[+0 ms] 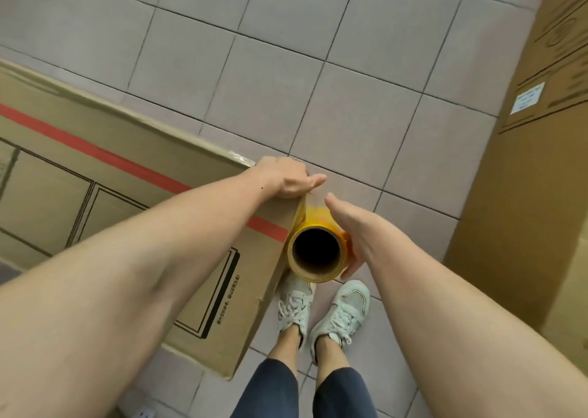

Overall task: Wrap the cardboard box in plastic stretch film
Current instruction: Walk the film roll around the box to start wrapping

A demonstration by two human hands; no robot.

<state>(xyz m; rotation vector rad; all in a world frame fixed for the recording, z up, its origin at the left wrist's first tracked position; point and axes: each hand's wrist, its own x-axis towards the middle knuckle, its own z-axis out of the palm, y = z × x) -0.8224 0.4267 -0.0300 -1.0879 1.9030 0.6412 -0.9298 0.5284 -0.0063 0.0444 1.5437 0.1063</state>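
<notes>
A large cardboard box [127, 194] fills the left half of the frame, marked by a red stripe [95, 150] and black printed outlines, its right edge running down toward the lower centre. At the box's upper right corner the left hand [286, 178] is laid over the edge, fingers curled down the far side and thumb stretched out to the right — it grips the corner where a little clear film is seen. Just right of the box, at centre frame, a roll of yellowish stretch film [316, 252] is seen end-on, its dark hollow core facing up. The right hand [346, 226] is wrapped round the roll's right side. White sneakers [321, 315] stand on the tiled floor [318, 67] below. A second cardboard box [541, 163] occupies the right edge.
</notes>
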